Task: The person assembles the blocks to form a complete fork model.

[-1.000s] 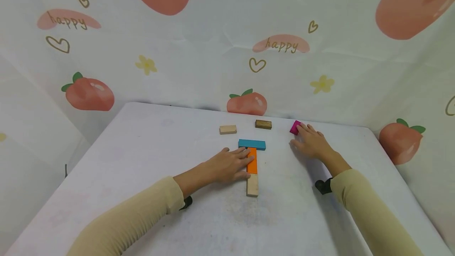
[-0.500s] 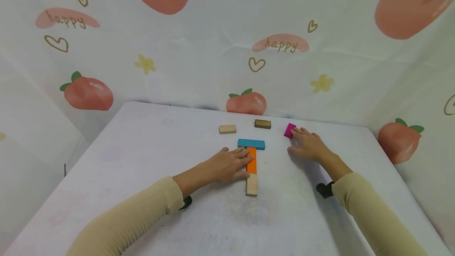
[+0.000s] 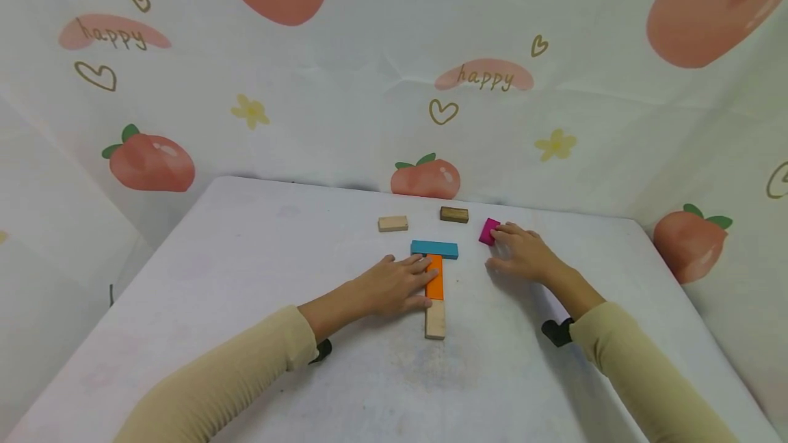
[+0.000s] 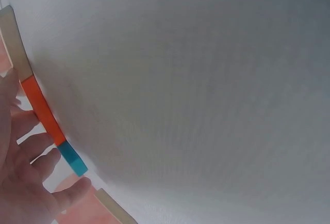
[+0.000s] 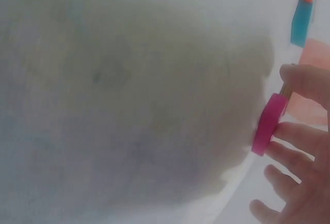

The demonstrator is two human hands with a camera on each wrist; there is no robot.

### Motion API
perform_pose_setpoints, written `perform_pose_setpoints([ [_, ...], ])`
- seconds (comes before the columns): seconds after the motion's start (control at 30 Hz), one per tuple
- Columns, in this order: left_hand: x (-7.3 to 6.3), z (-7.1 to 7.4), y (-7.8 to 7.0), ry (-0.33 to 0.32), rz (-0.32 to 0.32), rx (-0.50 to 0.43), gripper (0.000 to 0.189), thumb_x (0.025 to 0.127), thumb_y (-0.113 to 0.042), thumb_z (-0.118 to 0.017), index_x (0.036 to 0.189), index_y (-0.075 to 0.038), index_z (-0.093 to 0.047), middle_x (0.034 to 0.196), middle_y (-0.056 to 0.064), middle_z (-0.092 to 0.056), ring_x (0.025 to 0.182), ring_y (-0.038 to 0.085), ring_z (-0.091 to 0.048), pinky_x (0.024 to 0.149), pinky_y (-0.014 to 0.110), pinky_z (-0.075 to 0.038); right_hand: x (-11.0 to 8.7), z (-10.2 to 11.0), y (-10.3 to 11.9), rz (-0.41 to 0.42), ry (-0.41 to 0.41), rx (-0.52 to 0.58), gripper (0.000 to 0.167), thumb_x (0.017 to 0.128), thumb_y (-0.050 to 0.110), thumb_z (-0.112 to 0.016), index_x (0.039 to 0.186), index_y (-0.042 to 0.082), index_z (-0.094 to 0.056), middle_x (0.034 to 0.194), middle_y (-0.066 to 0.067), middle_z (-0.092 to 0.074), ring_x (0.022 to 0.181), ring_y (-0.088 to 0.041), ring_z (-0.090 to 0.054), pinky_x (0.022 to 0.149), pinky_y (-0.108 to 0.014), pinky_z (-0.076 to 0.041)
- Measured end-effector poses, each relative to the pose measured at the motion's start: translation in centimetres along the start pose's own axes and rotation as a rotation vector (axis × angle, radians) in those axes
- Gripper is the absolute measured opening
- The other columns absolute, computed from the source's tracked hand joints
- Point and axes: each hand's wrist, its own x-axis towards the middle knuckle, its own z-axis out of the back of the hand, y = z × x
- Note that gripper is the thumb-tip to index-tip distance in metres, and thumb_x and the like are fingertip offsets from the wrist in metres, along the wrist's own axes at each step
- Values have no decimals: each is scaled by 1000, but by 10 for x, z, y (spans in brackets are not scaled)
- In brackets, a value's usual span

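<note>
Three wooden blocks form a T in the head view: a blue block [image 3: 434,249] across the top, an orange block [image 3: 436,287] below it, and a plain wood block [image 3: 435,322] nearest me. My left hand [image 3: 394,287] lies over the stem from the left, fingers spread and touching the orange block. To the right, my right hand [image 3: 525,255] has its fingertips on a magenta block [image 3: 487,232], which lies tilted on the table. From the right wrist, two fingers touch the magenta block [image 5: 269,124] while the thumb stays apart from it.
Behind the T lie a light wood block [image 3: 392,224] and a dark brown block [image 3: 454,215], near the table's back edge. A white cloth backdrop [image 3: 345,122] printed with peaches hangs right behind the white table [image 3: 258,245].
My right hand has slid the magenta block left and slightly toward me, closer to the blue block. The left hand and the T of blocks have stayed put.
</note>
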Motion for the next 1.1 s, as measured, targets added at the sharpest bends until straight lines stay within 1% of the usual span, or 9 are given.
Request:
perform_pose_setpoints([
  [0.17, 1, -1, 0, 1, 2, -1, 64, 102, -54, -44, 153, -16, -42, 159, 8, -36, 147, 24, -32, 106, 57, -40, 2, -5, 5, 25, -8, -2, 68, 84, 34, -73, 140, -1, -55, 144, -25, -48, 138, -45, -36, 110, -67, -27],
  [0.57, 2, -1, 1, 11, 4, 0, 65, 102, -55, -42, 154, -17, -40, 160, 7, -34, 147, 24, -31, 107, 57, -40, 4, -8, 19, 87, 16, 30, 66, 85, 34, -74, 141, 3, -55, 146, -22, -48, 139, -43, -36, 110, -67, -26],
  [0.8, 2, -1, 2, 22, 4, 1, 65, 102, -55, -42, 154, -17, -40, 160, 6, -34, 147, 24, -31, 107, 56, -39, 5, -8, 25, 96, 16, 41, 68, 85, 33, -73, 142, 3, -54, 146, -22, -48, 140, -44, -35, 109, -68, -26],
  [1.1, 2, 0, 1, 18, 5, 2, 64, 102, -55, -42, 154, -17, -41, 160, 7, -34, 147, 24, -32, 107, 56, -39, 9, -9, 31, 99, 30, 34, 69, 87, 34, -71, 145, 4, -51, 149, -20, -47, 142, -44, -32, 110, -67, -25],
])
